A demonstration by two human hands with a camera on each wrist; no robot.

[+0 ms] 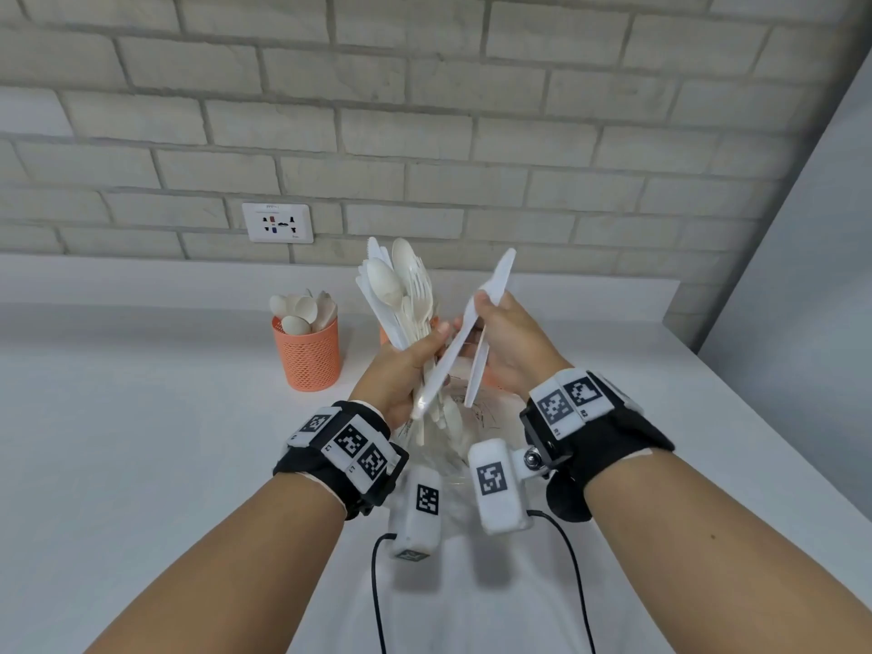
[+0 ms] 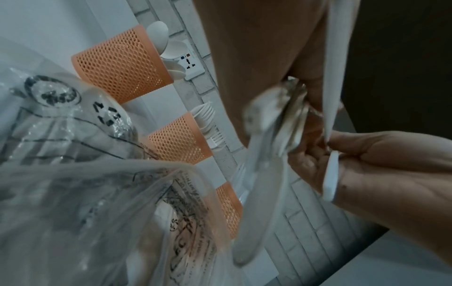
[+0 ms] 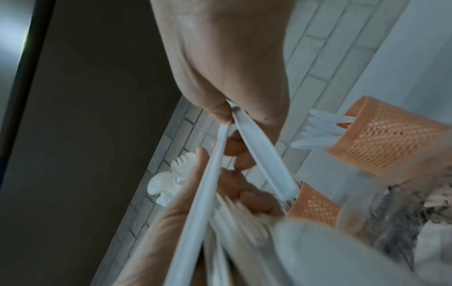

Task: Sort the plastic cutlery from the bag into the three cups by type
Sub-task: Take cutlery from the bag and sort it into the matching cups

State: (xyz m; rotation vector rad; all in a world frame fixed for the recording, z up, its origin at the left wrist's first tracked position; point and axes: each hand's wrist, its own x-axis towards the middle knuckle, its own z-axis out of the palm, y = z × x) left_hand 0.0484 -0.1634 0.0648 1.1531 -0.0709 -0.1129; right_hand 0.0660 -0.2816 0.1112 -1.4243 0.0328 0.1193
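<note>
My left hand (image 1: 422, 354) grips a mixed bundle of white plastic spoons, forks and knives (image 1: 401, 295), upright above the counter. My right hand (image 1: 486, 306) pinches two white knives (image 1: 503, 271) close beside the bundle; their handles cross in front of my left thumb. The clear printed bag (image 1: 455, 436) lies crumpled under both hands and fills the lower left of the left wrist view as the bag (image 2: 73, 174). Three orange mesh cups stand in a row: spoon cup (image 1: 307, 354), fork cup (image 2: 178, 139) and knife cup (image 3: 391, 135). Both hands hide most of the last two in the head view.
The cups stand on a white counter (image 1: 141, 417) against a grey brick wall with a white socket plate (image 1: 277, 223). A white side wall (image 1: 802, 276) closes off the right. Black cables (image 1: 377, 582) hang from my wrist cameras near the front edge.
</note>
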